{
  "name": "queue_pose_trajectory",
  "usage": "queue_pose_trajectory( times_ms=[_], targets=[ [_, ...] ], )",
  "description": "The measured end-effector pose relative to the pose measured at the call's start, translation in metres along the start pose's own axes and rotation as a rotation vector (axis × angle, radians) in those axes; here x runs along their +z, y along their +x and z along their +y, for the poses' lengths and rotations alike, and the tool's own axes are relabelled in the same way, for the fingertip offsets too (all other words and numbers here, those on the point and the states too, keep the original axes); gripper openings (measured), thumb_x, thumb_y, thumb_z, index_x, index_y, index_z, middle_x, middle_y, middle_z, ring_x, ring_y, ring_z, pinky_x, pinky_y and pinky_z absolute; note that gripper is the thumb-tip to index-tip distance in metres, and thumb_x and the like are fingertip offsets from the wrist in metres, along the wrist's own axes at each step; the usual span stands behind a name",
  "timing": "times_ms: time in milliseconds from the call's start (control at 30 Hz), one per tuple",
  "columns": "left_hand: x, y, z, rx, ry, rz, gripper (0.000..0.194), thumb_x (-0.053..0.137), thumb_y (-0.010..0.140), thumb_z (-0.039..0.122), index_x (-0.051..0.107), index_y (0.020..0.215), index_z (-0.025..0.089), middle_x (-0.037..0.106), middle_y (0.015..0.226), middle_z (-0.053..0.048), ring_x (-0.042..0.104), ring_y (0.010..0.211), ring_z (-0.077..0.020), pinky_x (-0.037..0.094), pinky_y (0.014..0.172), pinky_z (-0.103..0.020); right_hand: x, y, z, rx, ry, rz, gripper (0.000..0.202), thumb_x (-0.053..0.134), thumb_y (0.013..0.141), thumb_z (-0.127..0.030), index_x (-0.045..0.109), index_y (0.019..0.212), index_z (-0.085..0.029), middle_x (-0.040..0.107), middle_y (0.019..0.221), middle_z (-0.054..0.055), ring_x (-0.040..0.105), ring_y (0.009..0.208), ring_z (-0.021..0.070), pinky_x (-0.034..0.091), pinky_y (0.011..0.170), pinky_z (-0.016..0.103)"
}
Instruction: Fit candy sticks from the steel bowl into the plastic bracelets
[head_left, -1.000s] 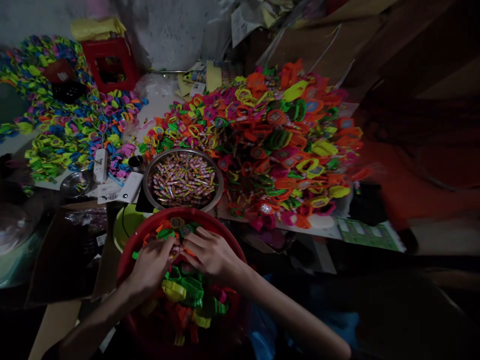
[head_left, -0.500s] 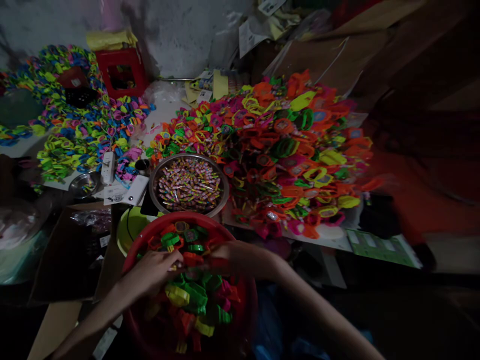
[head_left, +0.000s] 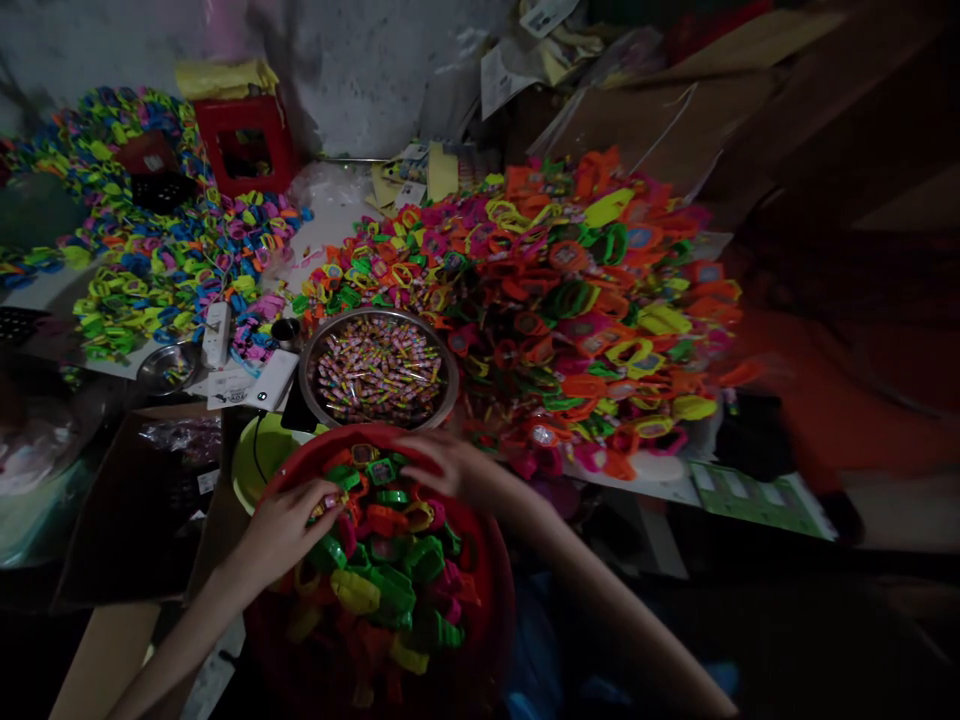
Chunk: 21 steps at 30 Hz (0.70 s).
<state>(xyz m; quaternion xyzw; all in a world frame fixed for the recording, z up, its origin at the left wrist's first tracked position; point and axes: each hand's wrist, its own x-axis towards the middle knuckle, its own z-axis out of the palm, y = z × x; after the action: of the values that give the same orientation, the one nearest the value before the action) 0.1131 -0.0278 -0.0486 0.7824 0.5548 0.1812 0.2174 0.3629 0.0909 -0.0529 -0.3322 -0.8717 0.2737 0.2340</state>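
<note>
A red basin (head_left: 499, 580) in front of me holds a heap of plastic toy watches (head_left: 390, 590) in green, yellow, orange and pink. Over its left side, my left hand (head_left: 289, 525) is closed around small wrapped candies (head_left: 327, 505), their ends showing between thumb and fingers. My right hand (head_left: 446, 462) hovers at the basin's far right rim, fingers stretched out to the left and slightly blurred, with nothing visible in them. Just beyond is a steel bowl (head_left: 453, 385) filled with more wrapped candies (head_left: 379, 365).
A large pile of toy watches (head_left: 585, 310) covers the table at right. More colourful watches (head_left: 150, 270) spread at left around a red box (head_left: 246, 145). A power strip (head_left: 217, 335), white power bank (head_left: 277, 380), small metal dish (head_left: 169, 368) and cardboard box (head_left: 135, 520) lie left.
My right hand has lifted out of the watches toward the basin's far rim, its fingers opening. My left hand has shifted left, with candies now showing in its fingers.
</note>
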Motion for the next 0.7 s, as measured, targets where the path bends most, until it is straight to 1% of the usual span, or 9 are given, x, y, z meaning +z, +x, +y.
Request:
queue_pose_trajectory(
  times_ms=[67,100,133,200,267,333,433,533,700],
  targets=[
    [0.000,0.001,0.001,-0.001,0.012,-0.006,0.011,0.044,0.094,0.025,0.051,0.102,0.022,0.067,0.100,0.000,0.066,0.091,-0.0152,0.049,0.081,-0.027,0.034,0.001,0.000,-0.039,0.012,-0.092,0.036,0.052,0.091,-0.038,0.055,0.121,-0.017,0.057,0.118,0.011,0.056,0.107,0.0226,0.046,0.091,0.044],
    [0.000,0.001,0.001,0.001,0.014,-0.012,0.011,0.044,0.094,0.024,0.051,0.102,0.022,0.067,0.100,0.000,0.066,0.090,-0.0148,0.049,0.081,-0.026,0.046,0.002,0.001,-0.052,0.009,-0.115,0.036,0.052,0.091,-0.038,0.055,0.120,-0.017,0.057,0.119,0.011,0.056,0.106,0.0222,0.046,0.092,0.044],
    [0.001,0.001,0.001,0.003,0.017,-0.016,0.011,0.045,0.094,0.023,0.051,0.102,0.021,0.067,0.100,0.001,0.066,0.089,-0.0147,0.049,0.080,-0.026,0.054,0.002,0.003,-0.060,0.011,-0.136,0.035,0.053,0.091,-0.037,0.054,0.120,-0.016,0.056,0.120,0.011,0.055,0.107,0.0220,0.045,0.092,0.045],
    [0.001,0.001,0.000,0.005,0.021,-0.026,0.011,0.046,0.093,0.022,0.052,0.103,0.021,0.067,0.099,0.001,0.066,0.088,-0.0146,0.049,0.079,-0.026,0.061,0.001,0.010,-0.068,0.011,-0.172,0.033,0.053,0.091,-0.036,0.055,0.119,-0.017,0.055,0.121,0.011,0.054,0.109,0.0227,0.044,0.094,0.045],
    [0.002,0.001,-0.001,0.000,0.016,-0.034,0.011,0.046,0.093,0.023,0.052,0.103,0.021,0.067,0.100,0.001,0.066,0.088,-0.0145,0.049,0.079,-0.026,0.059,-0.001,0.017,-0.073,0.026,-0.181,0.034,0.055,0.089,-0.036,0.056,0.118,-0.019,0.055,0.121,0.012,0.052,0.113,0.0248,0.045,0.095,0.044],
    [0.004,0.001,-0.002,-0.007,0.011,-0.033,0.012,0.047,0.093,0.023,0.053,0.104,0.022,0.067,0.102,0.001,0.066,0.090,-0.0145,0.050,0.080,-0.026,0.052,-0.005,0.018,-0.085,0.094,-0.152,0.037,0.058,0.087,-0.037,0.056,0.119,-0.019,0.055,0.120,0.014,0.050,0.116,0.0260,0.045,0.095,0.043],
    [0.006,0.003,-0.001,0.017,0.033,-0.012,0.014,0.048,0.093,0.024,0.054,0.105,0.022,0.068,0.104,-0.001,0.066,0.093,-0.0166,0.051,0.080,-0.027,0.040,-0.010,0.010,-0.098,0.286,-0.089,0.038,0.061,0.085,-0.037,0.055,0.119,-0.019,0.056,0.115,0.012,0.052,0.112,0.0232,0.045,0.094,0.038],
    [0.007,0.008,0.003,0.025,0.017,0.024,0.019,0.048,0.093,0.026,0.054,0.110,0.023,0.068,0.106,-0.001,0.067,0.093,-0.0178,0.053,0.079,-0.028,0.034,-0.013,-0.004,-0.042,0.454,-0.072,0.040,0.068,0.080,-0.036,0.055,0.115,-0.020,0.059,0.111,0.009,0.056,0.106,0.0202,0.046,0.092,0.033],
    [0.005,0.016,0.014,-0.032,-0.128,0.083,0.028,0.053,0.090,0.029,0.052,0.118,0.026,0.067,0.110,0.001,0.066,0.095,-0.0160,0.053,0.083,-0.026,0.034,-0.017,-0.017,0.076,0.693,-0.078,0.044,0.071,0.076,-0.036,0.053,0.113,-0.019,0.060,0.108,0.006,0.059,0.099,0.0181,0.048,0.088,0.030]
  ],
)
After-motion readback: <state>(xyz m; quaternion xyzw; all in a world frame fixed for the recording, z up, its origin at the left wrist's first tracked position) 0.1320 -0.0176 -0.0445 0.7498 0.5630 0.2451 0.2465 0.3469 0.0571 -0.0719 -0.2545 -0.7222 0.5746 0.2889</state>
